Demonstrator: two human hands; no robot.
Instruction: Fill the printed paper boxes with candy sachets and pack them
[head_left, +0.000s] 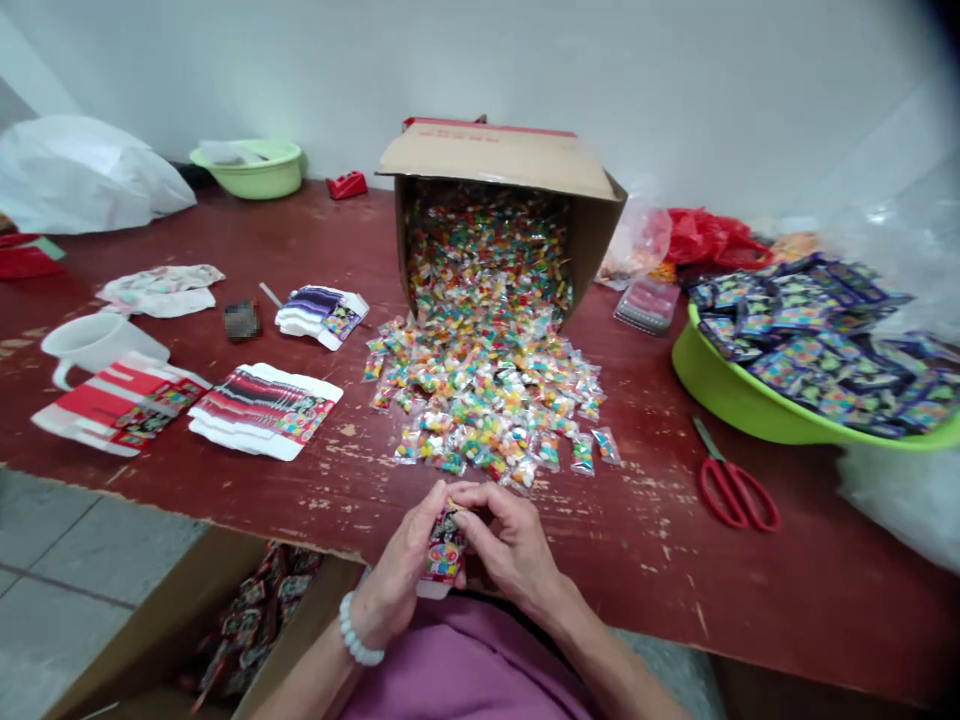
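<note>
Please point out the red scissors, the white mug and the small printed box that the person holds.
red scissors [712,472]: head view, where the two handles meet.
white mug [105,340]: head view, middle of its side.
small printed box [445,550]: head view, its printed front.

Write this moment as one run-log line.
left hand: holds small printed box | right hand: pinches box top | nearby: candy packets, scissors

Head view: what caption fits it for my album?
Left hand and right hand hold a small printed box near spilled candy packets.
</note>
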